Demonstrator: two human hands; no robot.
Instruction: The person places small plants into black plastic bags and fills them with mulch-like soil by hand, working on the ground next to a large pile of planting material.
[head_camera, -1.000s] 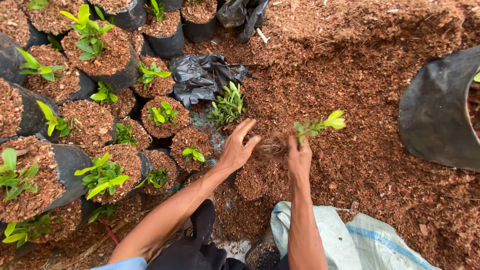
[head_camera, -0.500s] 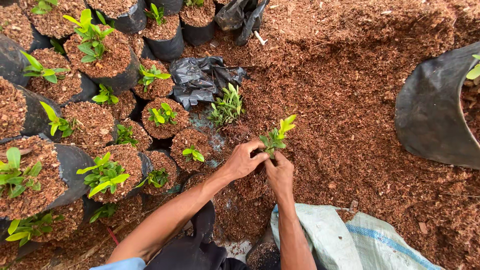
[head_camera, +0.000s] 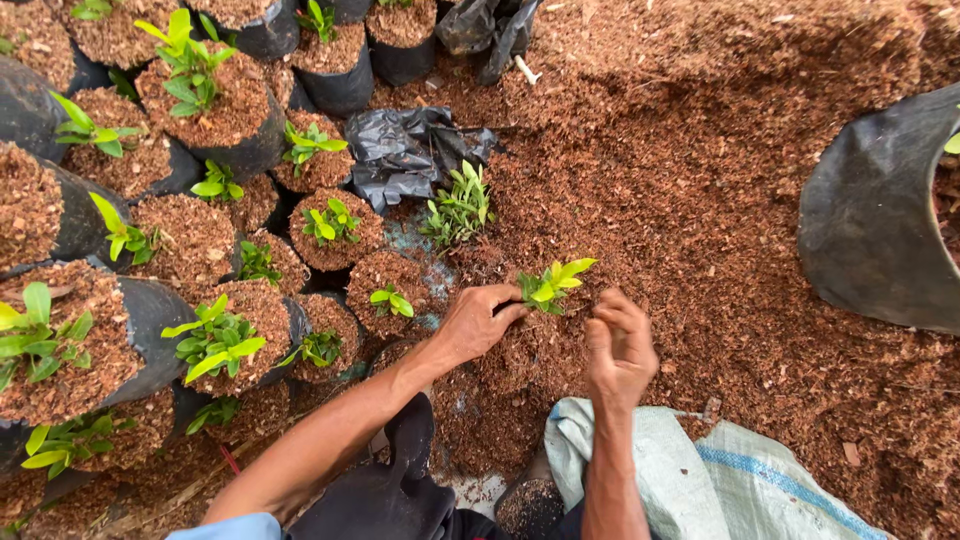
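Reddish-brown coconut-husk mulch covers the whole ground, and down the left stand rows of black grow bags packed with the same stuff, each with a green sprout. A big black pot sits at the right edge, a crumpled black plastic bag lies near the top, and a pale woven sack is by the person's knees. In the middle — between both hands — stands a small seedling rooted in the mulch. The left hand pinches at its base; the right hand hangs just beside it with fingers curled loosely, holding nothing (as far as I can tell). The seedling looks light, soft-stemmed and easily snapped — best taken low, at the root end
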